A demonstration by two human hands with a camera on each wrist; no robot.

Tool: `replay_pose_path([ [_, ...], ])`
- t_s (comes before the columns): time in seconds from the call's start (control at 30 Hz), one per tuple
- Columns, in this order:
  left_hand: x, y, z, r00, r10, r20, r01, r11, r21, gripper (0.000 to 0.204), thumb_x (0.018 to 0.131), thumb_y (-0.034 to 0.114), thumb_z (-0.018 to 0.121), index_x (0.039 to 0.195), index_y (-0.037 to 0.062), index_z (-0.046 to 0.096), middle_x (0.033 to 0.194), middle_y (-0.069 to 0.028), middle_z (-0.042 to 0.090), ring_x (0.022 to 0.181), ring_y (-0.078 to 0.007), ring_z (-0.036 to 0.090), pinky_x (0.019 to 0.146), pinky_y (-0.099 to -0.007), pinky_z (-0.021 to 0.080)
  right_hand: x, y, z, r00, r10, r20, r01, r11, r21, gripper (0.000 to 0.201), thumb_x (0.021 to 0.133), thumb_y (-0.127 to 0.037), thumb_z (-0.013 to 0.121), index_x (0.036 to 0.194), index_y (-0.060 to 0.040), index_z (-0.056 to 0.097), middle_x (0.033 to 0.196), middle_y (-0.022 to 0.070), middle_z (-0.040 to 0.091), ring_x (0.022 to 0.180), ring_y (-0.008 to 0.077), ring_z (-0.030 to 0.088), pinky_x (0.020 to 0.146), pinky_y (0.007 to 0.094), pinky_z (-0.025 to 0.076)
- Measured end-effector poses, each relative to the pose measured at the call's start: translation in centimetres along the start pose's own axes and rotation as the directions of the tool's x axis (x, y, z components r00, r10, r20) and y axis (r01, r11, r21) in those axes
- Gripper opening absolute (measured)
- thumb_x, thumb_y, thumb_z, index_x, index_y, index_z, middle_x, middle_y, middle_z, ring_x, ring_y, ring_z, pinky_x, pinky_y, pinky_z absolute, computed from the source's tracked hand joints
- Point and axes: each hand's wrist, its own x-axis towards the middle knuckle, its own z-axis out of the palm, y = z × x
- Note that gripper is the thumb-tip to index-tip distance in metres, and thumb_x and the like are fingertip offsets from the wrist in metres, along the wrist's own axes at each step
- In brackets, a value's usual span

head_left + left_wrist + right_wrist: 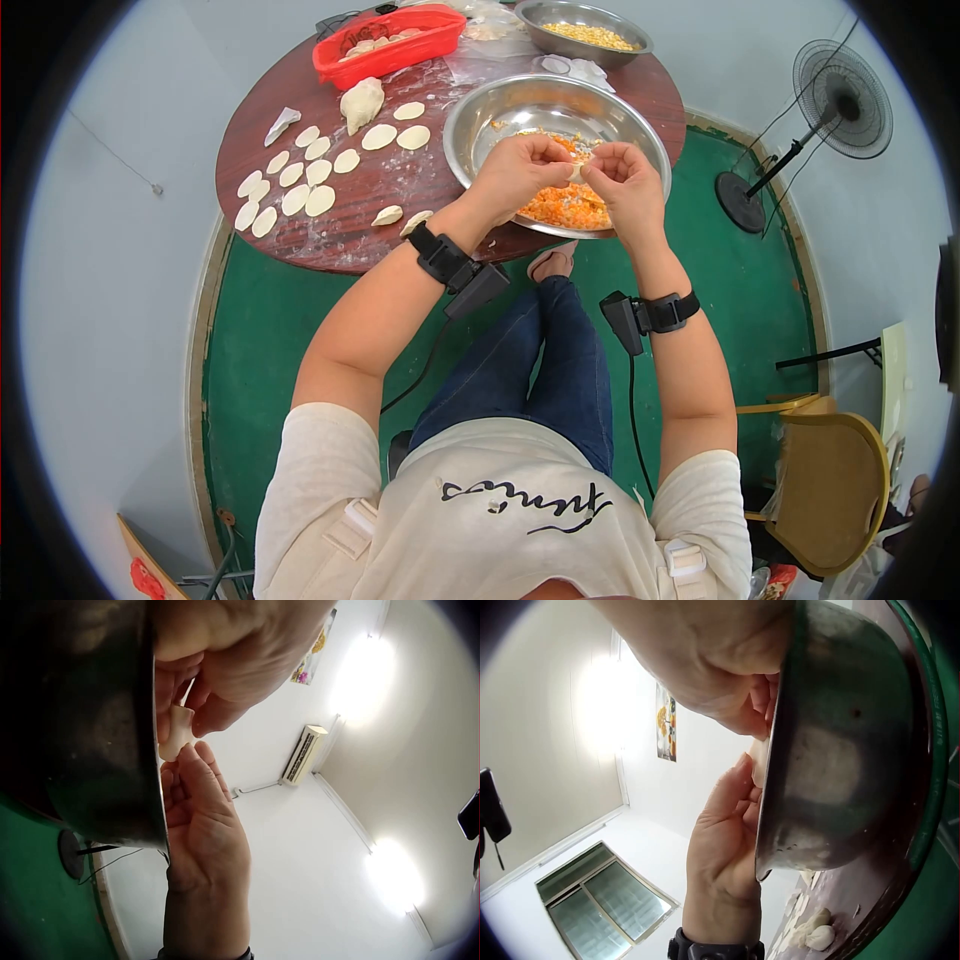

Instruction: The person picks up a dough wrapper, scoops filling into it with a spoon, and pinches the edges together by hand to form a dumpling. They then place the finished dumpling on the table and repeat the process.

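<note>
Over the large steel bowl (460, 140), both hands pinch one pale dumpling (178, 733) between thumbs and fingertips. My left hand (522, 178) grips it from the left and my right hand (630, 185) from the right, with the fingertips close together. Seen from the left wrist, the dough folds between the two thumbs; the bowl's rim hides part of it in the right wrist view. Orange and yellow chopped filling (562, 210) lies in the bowl beneath the hands. Two folded dumplings (387, 215) rest on the table's near edge, left of the bowl.
Round flat wrappers (319, 172) and a dough lump (362, 103) lie on the floured round table (340, 240). Behind are a red basket (390, 55) holding pale pieces and a second steel bowl (585, 38) of yellow bits. A fan (842, 100) stands at right.
</note>
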Motion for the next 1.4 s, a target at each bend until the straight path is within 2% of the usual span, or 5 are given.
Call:
replay_pose_path([
  [0.17, 0.0, -0.3, 0.0, 1.000, -0.002, -0.008, 0.003, 0.998, 0.063, 0.014, 0.078, 0.006, 0.065, 0.089, -0.0030, 0.061, 0.081, -0.0062, 0.062, 0.072, -0.0105, 0.060, 0.066, -0.0216, 0.049, -0.4, -0.9, 0.2, 1.000, -0.013, 0.014, 0.015, 0.993, -0.115, 0.016, 0.076, -0.003, 0.066, 0.090, 0.0000, 0.059, 0.078, 0.0027, 0.062, 0.070, 0.0070, 0.058, 0.065, 0.0203, 0.047],
  [0.43, 0.3, -0.7, 0.0, 0.998, 0.034, -0.059, -0.022, 0.982, 0.186, 0.013, 0.078, 0.005, 0.065, 0.087, -0.0032, 0.062, 0.080, -0.0062, 0.063, 0.072, -0.0105, 0.060, 0.066, -0.0211, 0.049, -0.2, -0.4, 0.2, 0.999, -0.008, 0.037, 0.012, 0.995, -0.099, 0.019, 0.076, -0.006, 0.066, 0.094, 0.0003, 0.060, 0.080, 0.0040, 0.063, 0.073, 0.0084, 0.059, 0.066, 0.0214, 0.048],
  [0.9, -0.2, -0.1, 0.2, 1.000, 0.021, -0.010, -0.019, 0.993, 0.115, 0.014, 0.081, 0.006, 0.063, 0.092, -0.0040, 0.062, 0.083, -0.0064, 0.063, 0.075, -0.0110, 0.061, 0.069, -0.0216, 0.049, -0.3, -0.5, 0.2, 0.998, -0.021, 0.056, 0.028, 0.991, -0.132, 0.022, 0.077, -0.004, 0.065, 0.097, 0.0002, 0.059, 0.080, 0.0041, 0.063, 0.073, 0.0083, 0.059, 0.067, 0.0211, 0.048],
  [1.1, 0.2, -0.7, 0.1, 0.994, 0.110, -0.013, -0.109, 0.991, 0.072, 0.016, 0.079, 0.003, 0.065, 0.093, -0.0024, 0.060, 0.085, -0.0051, 0.062, 0.077, -0.0102, 0.060, 0.070, -0.0215, 0.049, 0.1, 0.5, -0.1, 1.000, -0.026, 0.015, 0.025, 1.000, 0.018, 0.021, 0.077, -0.002, 0.063, 0.097, 0.0001, 0.056, 0.080, 0.0028, 0.061, 0.073, 0.0073, 0.057, 0.067, 0.0206, 0.047],
  [1.4, -0.2, -0.4, 0.2, 0.998, 0.062, -0.010, -0.060, 0.993, 0.102, 0.012, 0.077, 0.003, 0.064, 0.088, -0.0027, 0.063, 0.081, -0.0057, 0.064, 0.073, -0.0087, 0.060, 0.065, -0.0208, 0.048, 0.0, -0.2, -0.2, 0.993, -0.018, 0.118, 0.022, 0.999, -0.034, 0.021, 0.079, 0.001, 0.060, 0.099, 0.0000, 0.054, 0.081, 0.0011, 0.058, 0.073, 0.0063, 0.055, 0.067, 0.0194, 0.046],
])
